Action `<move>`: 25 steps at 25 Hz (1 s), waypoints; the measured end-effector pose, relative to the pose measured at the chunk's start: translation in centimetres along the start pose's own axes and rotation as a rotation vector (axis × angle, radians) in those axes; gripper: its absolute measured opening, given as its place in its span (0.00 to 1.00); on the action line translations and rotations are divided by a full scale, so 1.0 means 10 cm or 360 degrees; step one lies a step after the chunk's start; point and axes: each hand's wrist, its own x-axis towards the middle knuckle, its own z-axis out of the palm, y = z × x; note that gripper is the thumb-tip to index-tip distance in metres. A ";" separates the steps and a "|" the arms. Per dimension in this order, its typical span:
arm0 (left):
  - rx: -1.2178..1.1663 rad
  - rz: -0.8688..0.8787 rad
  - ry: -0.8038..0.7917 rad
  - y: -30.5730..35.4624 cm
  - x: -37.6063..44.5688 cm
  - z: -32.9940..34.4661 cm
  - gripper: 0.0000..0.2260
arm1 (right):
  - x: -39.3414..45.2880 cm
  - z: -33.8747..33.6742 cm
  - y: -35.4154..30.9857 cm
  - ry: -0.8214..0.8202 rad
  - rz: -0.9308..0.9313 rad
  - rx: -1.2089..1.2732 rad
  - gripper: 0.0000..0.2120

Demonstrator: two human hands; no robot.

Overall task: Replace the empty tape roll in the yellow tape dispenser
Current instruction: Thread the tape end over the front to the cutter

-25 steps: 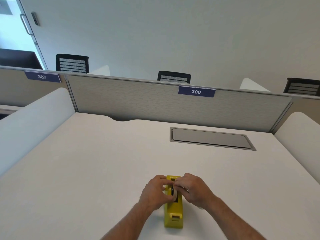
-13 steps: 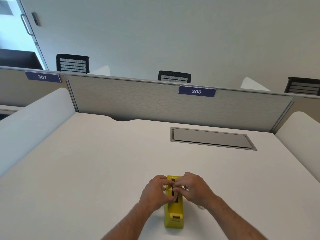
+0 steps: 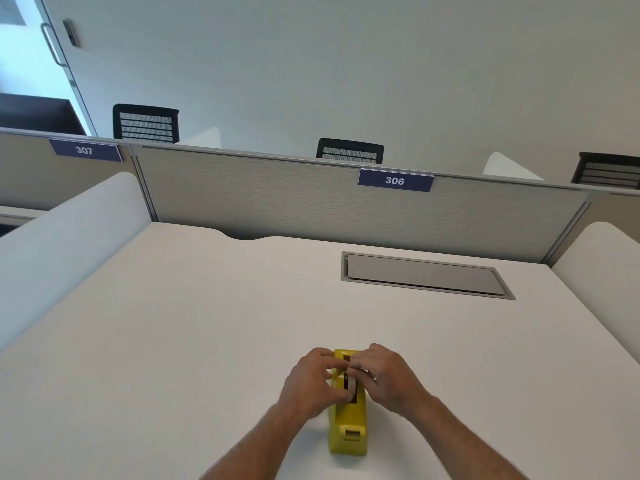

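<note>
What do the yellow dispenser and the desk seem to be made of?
The dispenser looks like moulded plastic: even yellow colour, rounded edges, slight gloss. The desk looks like matte white laminate, smooth and without grain; what lies beneath cannot be told.

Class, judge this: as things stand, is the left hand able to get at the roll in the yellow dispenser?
Probably yes. The left hand already touches the roll atop the dispenser, the right hand gripping opposite.

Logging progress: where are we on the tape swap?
Done: can't tell, no spare or discarded roll shows. In hand: left hand and right hand pinch a pale roll in the yellow dispenser slot. Left: seat it, thread tape to the cutter.
</note>
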 end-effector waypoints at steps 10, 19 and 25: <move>-0.0027 -0.0015 -0.0002 -0.01 0.00 0.00 0.26 | 0.03 -0.02 0.01 -0.0033 0.0271 0.0264 0.04; -0.0039 -0.0027 0.0009 -0.01 0.01 0.00 0.26 | 0.00 -0.02 0.04 -0.0055 0.0332 0.0395 0.04; -0.0045 -0.0038 0.0003 0.01 0.00 -0.01 0.26 | 0.00 -0.02 -0.01 -0.0017 0.0165 0.0158 0.03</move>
